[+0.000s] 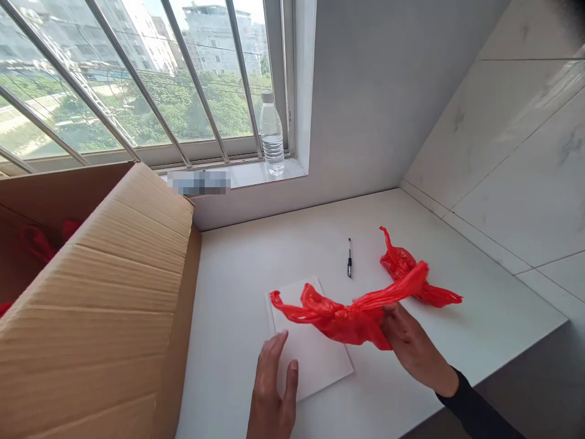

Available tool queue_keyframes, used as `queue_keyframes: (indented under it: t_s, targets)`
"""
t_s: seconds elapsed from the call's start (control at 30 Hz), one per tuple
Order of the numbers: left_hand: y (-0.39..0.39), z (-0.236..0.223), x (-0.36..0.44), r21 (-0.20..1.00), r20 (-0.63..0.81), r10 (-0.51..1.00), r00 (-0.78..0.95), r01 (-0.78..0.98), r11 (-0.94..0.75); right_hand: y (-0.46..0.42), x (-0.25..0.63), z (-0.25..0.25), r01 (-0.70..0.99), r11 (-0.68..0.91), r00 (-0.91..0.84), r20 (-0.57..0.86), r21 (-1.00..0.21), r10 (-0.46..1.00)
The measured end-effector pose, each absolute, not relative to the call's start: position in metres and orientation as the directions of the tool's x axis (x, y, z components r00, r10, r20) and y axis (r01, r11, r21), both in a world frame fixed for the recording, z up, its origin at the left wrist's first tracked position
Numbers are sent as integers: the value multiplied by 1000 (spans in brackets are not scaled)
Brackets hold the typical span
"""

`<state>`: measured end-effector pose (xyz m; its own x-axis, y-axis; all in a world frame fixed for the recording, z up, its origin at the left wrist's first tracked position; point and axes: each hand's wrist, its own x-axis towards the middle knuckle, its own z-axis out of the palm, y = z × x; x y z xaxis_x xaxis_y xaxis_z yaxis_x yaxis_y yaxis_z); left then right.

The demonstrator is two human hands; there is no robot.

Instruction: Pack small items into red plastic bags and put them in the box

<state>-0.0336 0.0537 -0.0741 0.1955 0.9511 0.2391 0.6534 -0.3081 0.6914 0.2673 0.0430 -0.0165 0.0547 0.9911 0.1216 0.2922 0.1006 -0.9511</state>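
Observation:
A knotted red plastic bag (347,323) hangs above a white notebook, its twisted ends sticking out to both sides. My right hand (414,344) grips the bag at its right side, with the fingers closed on the plastic. Whatever the bag may contain is hidden. To the left, my left hand (274,387) holds nothing; its thumb and fingers are apart, near the left edge of the notebook (315,366). Behind the right hand, a second red plastic bag (397,262) lies on the white table, partly covered by the held one.
A large cardboard box (100,305) with its flap folded out fills the left side, with red plastic inside. A black pen (350,259) lies on the table (256,250). On the sill below the barred window stands a water bottle (273,137). Walls bound the table behind and right.

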Motion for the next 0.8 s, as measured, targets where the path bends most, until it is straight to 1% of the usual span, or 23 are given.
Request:
queue_keyframes:
  t_s: [0.07,0.13,0.17,0.2,0.23,0.3,0.33,0.37,0.4,0.47,0.53,0.63,0.8]
  targets:
    - [51,-69,-28,810,97,993,71,574,-121,45,252,-28,342,-10,-35,-23,-939,999]
    - [49,-66,-25,857,47,998,32,512,-56,47,244,-37,385,-72,-59,-102,-920,993]
    - [49,-65,-25,865,52,998,31,499,-61,48,244,-41,402,-71,-56,-102,-913,993]
    - [49,-66,-25,867,66,997,33,493,-74,50,246,-43,432,-48,-40,-73,-901,997]
    - [49,-68,-26,867,83,996,40,490,-92,52,251,-45,492,-4,-4,-7,-871,1000]
    - [50,-74,-29,861,133,988,73,486,-152,62,270,-49,661,67,133,204,-747,970]
    - [51,-79,-31,853,167,982,91,486,-190,69,283,-52,735,65,207,314,-675,927]
    - [52,-85,-33,840,203,973,110,492,-231,76,298,-55,796,25,276,398,-605,875]
    - [54,-92,-35,820,242,962,128,503,-274,84,314,-58,834,-40,333,445,-550,831]
    - [58,-107,-39,755,324,933,157,551,-355,101,347,-65,861,-177,409,443,-477,797]
    - [62,-122,-42,684,403,897,181,592,-426,119,376,-69,869,-235,422,406,-436,810]
    - [67,-137,-44,611,490,845,212,607,-507,150,402,-65,871,-221,409,399,-439,820]
    - [63,-140,-44,569,517,834,195,650,-504,228,399,-41,856,-147,393,441,-495,807]
